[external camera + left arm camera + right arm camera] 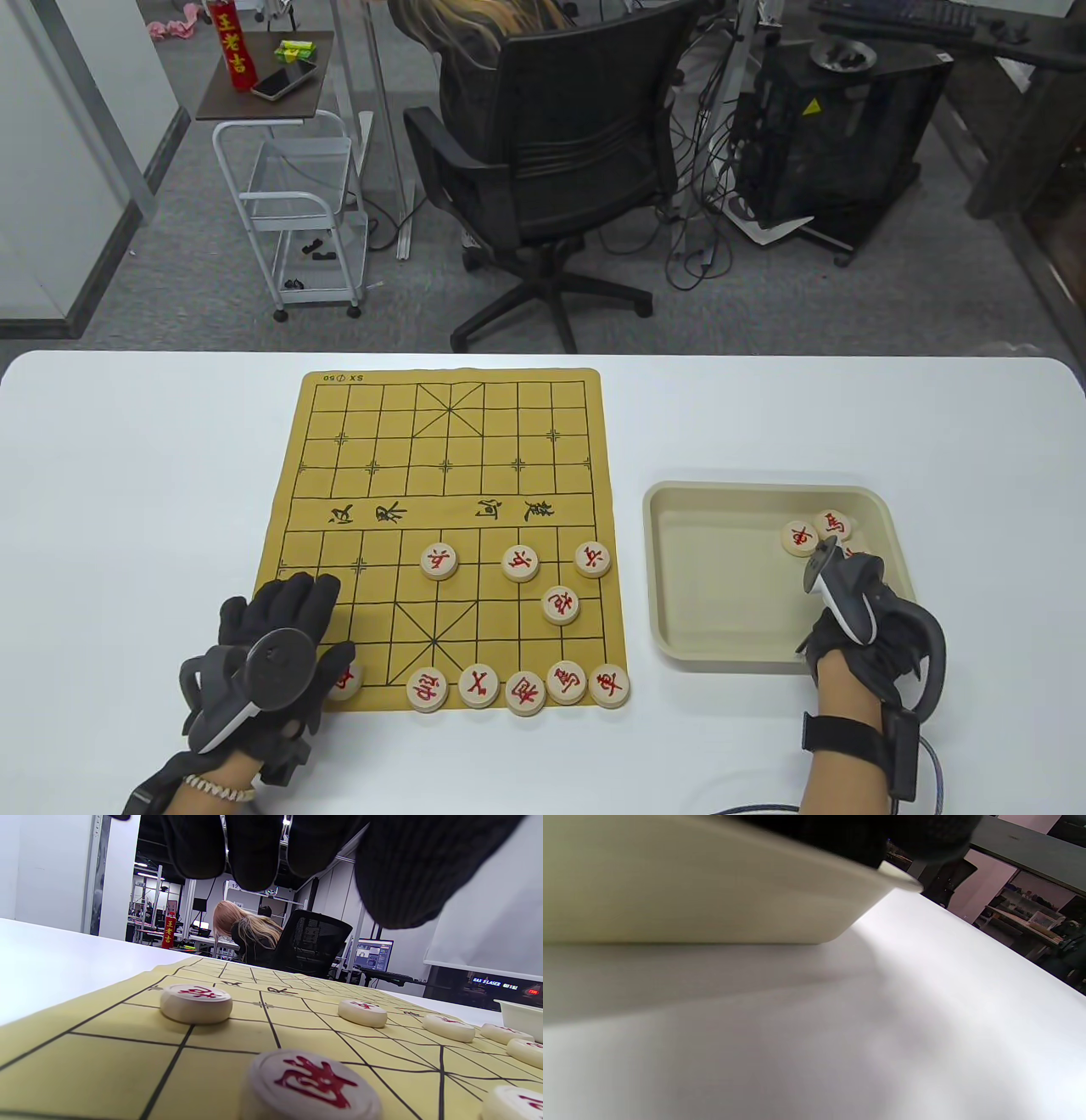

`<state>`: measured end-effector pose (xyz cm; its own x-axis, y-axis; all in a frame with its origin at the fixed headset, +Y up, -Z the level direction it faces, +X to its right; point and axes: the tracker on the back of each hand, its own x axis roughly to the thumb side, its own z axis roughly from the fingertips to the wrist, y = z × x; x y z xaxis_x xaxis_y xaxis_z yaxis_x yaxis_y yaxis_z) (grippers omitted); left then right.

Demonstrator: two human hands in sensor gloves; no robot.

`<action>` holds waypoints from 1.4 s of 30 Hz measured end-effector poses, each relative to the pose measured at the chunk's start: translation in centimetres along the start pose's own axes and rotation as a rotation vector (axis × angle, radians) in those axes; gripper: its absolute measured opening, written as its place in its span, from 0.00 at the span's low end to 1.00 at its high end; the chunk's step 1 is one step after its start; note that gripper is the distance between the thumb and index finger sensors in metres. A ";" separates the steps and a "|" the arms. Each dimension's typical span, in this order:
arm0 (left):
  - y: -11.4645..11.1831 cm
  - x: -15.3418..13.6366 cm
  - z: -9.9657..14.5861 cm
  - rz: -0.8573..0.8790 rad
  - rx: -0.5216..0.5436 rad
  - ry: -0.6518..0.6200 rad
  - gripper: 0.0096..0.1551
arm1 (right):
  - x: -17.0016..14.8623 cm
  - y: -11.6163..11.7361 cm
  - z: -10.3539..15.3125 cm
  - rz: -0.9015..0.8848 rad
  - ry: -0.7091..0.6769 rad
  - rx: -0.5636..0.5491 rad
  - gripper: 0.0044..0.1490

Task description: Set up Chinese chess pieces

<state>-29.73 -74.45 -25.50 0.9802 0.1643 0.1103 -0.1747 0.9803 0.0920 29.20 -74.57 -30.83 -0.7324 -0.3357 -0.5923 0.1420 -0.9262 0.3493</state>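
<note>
Left hand [280, 632]: lying over the board's [365, 475] near-left corner, fingers straight, gripping nothing.
Left wrist view: showing a piece [312, 1086] under the palm, mostly hidden from above.
Right hand [853, 632]: reaching into the tray [721, 577] beside 2 pieces [816, 532]; grip impossible to tell.
Right wrist view: showing only the tray wall and counter [840, 1027].

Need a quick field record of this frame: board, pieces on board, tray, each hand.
board: yellow mat flat on white table
pieces on board: ten seen in the table view; five in near row, one partly under left hand, three on the soldier row, one cannon
tray: beige tray right of board, two pieces clearly visible
left hand: over board's near-left corner, fingers extended, holding nothing
right hand: over tray's near-right corner; fingers hidden, grip unclear
</note>
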 end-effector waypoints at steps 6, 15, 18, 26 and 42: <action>0.0 0.0 -0.1 0.001 -0.002 -0.001 0.49 | -1.5 0.3 -0.2 -0.145 -0.019 -0.070 0.42; 0.0 0.0 -0.1 0.013 -0.002 -0.006 0.49 | -0.8 -3.1 4.6 -0.300 -0.193 -0.283 0.43; 0.0 0.0 0.0 0.009 0.000 -0.015 0.49 | 1.2 -4.8 8.2 -0.351 -0.336 -0.371 0.44; 0.0 0.1 0.1 0.007 0.009 -0.029 0.49 | 8.3 -6.5 19.0 -0.435 -0.794 -0.515 0.44; 0.5 4.2 0.3 0.112 -0.036 -0.134 0.49 | 13.3 -2.6 23.6 -0.443 -1.056 -0.566 0.46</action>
<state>-25.74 -73.31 -24.70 0.9333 0.2592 0.2486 -0.2763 0.9604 0.0362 3.36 -72.63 -22.50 -0.9239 0.0768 0.3748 -0.1767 -0.9545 -0.2401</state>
